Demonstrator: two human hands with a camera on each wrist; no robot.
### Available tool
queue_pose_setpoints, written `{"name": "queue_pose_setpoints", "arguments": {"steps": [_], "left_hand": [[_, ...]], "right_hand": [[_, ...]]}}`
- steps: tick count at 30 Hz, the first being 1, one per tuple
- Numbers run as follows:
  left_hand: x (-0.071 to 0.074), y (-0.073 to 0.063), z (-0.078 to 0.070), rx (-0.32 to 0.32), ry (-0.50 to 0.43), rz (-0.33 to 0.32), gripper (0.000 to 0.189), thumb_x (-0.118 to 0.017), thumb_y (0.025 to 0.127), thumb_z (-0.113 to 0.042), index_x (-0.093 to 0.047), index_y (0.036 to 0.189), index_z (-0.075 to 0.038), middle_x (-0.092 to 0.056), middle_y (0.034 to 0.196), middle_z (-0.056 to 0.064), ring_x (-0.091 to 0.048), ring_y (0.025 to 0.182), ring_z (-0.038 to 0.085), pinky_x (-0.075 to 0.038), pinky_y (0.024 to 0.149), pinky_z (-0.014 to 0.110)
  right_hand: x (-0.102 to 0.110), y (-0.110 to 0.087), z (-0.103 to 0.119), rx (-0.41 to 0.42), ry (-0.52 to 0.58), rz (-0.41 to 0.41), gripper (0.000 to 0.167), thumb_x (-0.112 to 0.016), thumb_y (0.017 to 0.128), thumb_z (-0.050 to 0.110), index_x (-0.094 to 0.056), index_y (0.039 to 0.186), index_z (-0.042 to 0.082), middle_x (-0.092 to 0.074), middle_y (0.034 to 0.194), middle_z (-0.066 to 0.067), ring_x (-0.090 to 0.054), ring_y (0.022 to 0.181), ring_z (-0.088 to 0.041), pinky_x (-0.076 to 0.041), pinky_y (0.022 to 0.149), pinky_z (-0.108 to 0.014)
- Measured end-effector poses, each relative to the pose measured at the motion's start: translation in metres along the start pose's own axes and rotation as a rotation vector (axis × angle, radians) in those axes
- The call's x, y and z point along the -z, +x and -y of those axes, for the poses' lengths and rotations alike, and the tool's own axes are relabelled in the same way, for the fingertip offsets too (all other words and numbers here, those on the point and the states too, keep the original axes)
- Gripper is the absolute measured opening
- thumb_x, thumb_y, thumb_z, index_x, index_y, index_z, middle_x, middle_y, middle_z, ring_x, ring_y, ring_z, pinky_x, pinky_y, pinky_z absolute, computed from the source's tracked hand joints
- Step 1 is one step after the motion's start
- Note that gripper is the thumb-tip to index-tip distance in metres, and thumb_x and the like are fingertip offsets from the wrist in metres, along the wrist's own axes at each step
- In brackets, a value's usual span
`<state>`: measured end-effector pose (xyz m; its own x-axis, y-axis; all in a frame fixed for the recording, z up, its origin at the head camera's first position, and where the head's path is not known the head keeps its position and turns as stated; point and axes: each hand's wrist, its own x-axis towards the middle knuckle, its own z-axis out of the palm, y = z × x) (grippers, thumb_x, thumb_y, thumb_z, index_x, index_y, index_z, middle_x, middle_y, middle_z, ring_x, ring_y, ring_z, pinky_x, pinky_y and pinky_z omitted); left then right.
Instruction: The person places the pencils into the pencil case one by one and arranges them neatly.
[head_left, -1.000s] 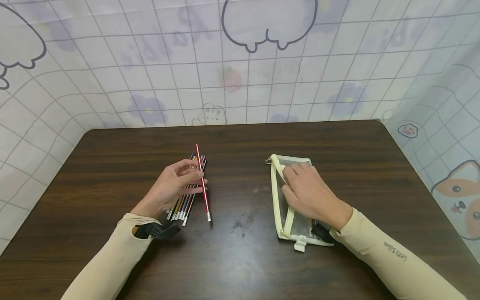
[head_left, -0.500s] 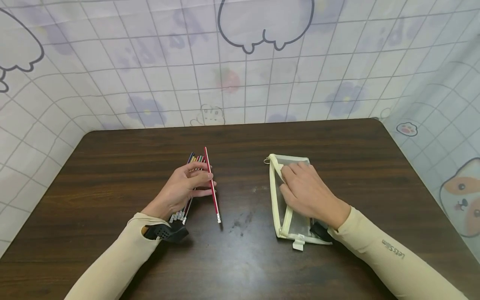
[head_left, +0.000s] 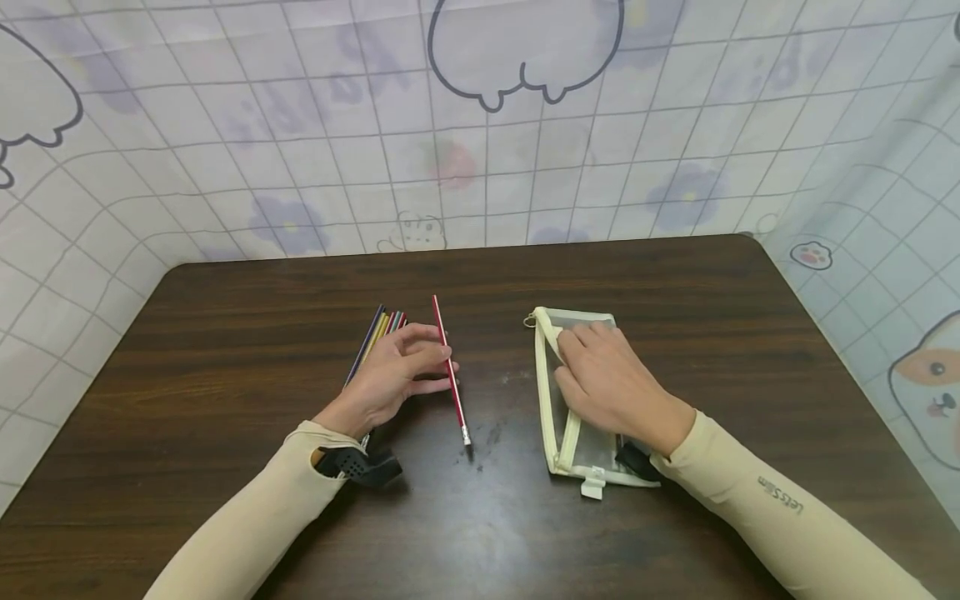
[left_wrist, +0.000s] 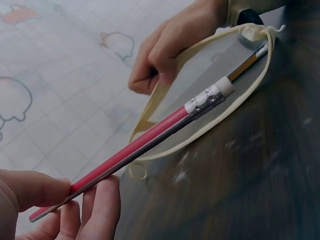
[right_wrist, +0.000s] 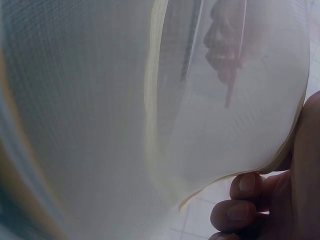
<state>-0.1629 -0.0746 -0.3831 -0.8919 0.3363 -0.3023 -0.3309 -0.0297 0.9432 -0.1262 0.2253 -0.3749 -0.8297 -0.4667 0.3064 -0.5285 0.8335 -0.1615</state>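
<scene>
My left hand (head_left: 397, 372) pinches a red pencil (head_left: 454, 383) between thumb and fingers. White stripes run along the pencil, and its eraser end points toward me. Beneath and behind that hand, a bundle of pencils (head_left: 372, 331) lies on the table, partly hidden. With curled fingers my right hand (head_left: 618, 383) grips the upper edge of a mesh pencil pouch (head_left: 546, 400) trimmed in pale yellow, holding its mouth apart. Inside the pouch, the left wrist view shows a pencil with a yellowish-brown barrel (left_wrist: 245, 66). Through the mesh, the right wrist view shows the red pencil (right_wrist: 231, 92) faintly.
The dark wooden table (head_left: 262, 350) carries the pouch and the bundle. A white tag (head_left: 592, 483) sticks out from the pouch's near edge, and a ring (head_left: 529, 321) hangs at its far corner. A patterned grid curtain (head_left: 337, 158) encloses the table's back and sides.
My left hand has moved right with the red pencil, away from the bundle and closer to the pouch. The right hand keeps its grip on the pouch edge.
</scene>
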Motion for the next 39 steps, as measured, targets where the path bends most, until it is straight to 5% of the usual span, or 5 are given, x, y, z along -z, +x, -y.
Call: {"name": "queue_pose_setpoints", "arguments": {"steps": [27, 39], "left_hand": [[-0.064, 0.024, 0.023, 0.013, -0.093, 0.018, 0.038, -0.061, 0.101, -0.002, -0.044, 0.135, 0.002, -0.061, 0.107, 0.008, -0.074, 0.097, 0.02, -0.067, 0.088, 0.043], [-0.091, 0.029, 0.03, 0.025, -0.107, 0.081, 0.037, -0.06, 0.1, -0.001, -0.043, 0.134, 0.002, -0.063, 0.101, 0.006, -0.069, 0.085, 0.016, -0.067, 0.084, 0.041]], "right_hand": [[-0.009, -0.006, -0.002, 0.009, -0.019, -0.037, 0.015, -0.046, 0.092, 0.014, -0.045, 0.077, 0.011, -0.044, 0.073, -0.003, -0.041, 0.073, -0.024, -0.035, 0.07, -0.033], [-0.007, -0.004, -0.002, -0.004, -0.015, -0.021, 0.015, -0.047, 0.091, 0.015, -0.045, 0.076, 0.011, -0.045, 0.073, -0.002, -0.041, 0.074, -0.025, -0.035, 0.07, -0.032]]}}
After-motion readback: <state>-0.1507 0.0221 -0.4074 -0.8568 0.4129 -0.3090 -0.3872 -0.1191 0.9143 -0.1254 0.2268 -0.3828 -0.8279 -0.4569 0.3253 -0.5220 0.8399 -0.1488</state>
